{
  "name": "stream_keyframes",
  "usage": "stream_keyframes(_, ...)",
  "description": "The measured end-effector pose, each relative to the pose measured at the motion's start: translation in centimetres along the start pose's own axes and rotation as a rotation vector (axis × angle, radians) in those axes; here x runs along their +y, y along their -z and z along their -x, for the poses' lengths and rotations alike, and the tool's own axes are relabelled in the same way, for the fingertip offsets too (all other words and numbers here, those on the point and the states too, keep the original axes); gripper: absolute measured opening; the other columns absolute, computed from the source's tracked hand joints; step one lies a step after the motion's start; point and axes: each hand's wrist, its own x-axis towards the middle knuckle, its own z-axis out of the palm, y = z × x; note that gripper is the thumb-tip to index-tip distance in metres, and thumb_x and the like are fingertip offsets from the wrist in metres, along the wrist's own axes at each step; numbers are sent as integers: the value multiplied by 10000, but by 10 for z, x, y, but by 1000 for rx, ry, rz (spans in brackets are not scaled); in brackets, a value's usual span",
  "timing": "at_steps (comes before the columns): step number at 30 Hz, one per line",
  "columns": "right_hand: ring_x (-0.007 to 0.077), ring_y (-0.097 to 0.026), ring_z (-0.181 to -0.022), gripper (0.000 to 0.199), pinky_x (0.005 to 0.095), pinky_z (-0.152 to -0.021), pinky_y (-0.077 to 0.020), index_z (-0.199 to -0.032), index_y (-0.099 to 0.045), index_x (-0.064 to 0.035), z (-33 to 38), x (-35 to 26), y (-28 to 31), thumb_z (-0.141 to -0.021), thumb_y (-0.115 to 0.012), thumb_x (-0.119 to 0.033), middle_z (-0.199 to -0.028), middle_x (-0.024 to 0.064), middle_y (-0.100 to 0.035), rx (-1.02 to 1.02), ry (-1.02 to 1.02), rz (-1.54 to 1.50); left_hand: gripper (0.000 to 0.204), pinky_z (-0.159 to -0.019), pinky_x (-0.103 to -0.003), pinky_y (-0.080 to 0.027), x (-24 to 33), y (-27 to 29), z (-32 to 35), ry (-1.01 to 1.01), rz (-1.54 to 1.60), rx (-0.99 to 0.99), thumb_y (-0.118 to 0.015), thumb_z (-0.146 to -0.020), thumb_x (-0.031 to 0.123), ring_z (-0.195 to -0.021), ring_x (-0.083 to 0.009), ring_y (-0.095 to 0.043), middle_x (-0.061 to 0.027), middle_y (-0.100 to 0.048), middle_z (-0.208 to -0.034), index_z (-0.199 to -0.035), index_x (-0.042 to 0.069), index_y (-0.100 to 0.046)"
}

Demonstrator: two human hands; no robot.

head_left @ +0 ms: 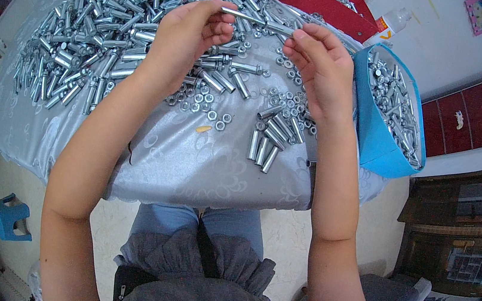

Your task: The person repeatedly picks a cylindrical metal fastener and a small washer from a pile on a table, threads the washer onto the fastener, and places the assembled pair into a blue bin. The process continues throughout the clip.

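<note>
Head view shows a metal bolt (256,19) stretched between a person's two bare hands, raised over the far part of the silvery cloth-covered surface (166,168). At its slim left end, the left hand (187,28) pinches with narrowed fingers; at the thicker right end, the right hand (327,68) does likewise, its fingers closed narrowly on the metal. Gripping opposite ends probably lets one hand steady the piece while the other turns or slides a part; whether the thicker section is a separate sleeve cannot be told. A heap of bolts (96,30) spreads across the far left, beside loose nuts (199,102) near the middle, seemingly grouped for easy reach. Short metal tubes (272,139) lie bunched by the right forearm, with more nuts (288,100) just beyond them. To the right, a blue bin (385,159) full of metal pieces stands close by, its upright walls apparently keeping them apart from the loose heap.
</note>
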Motion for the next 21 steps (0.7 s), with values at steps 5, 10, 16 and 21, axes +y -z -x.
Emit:
stream_keyframes(5,167,-596,-776,204,269,-733,-502,-978,-527,23,-1,2,3,-795,-573,-54,-853,97,-592,-3,-16,36,258,-719,-220,-461,-1,-2,0,-6,4,8,-457,-869,205,-725,-101,-549,-38,-564,-800,-930,-17,-573)
stream_keyframes(10,167,-596,-772,224,269,-735,-500,-994,-518,22,-1,2,3,-794,-574,-62,-856,98,-591,9,-24,50,288,-688,-238,-445,0,-3,1,-8,-14,-4,-476,-867,217,-715,-107,-525,-38,-547,-791,-990,-31,-554)
stream_keyframes(16,168,-597,-776,237,272,-737,-502,-998,-510,27,0,1,1,-792,-581,-64,-856,102,-590,-21,-24,43,312,-706,-229,-442,1,-8,4,23,-80,-40,-470,-874,225,-748,-110,-532,-43,-557,-821,-1027,-35,-550)
stream_keyframes(21,163,-600,-771,249,264,-727,-500,-995,-509,30,1,5,-1,-786,-601,-66,-854,101,-596,-61,-37,33,320,-729,-213,-436,-9,-9,6,24,-162,-134,-481,-876,245,-771,-85,-532,-35,-574,-877,-1042,-16,-563)
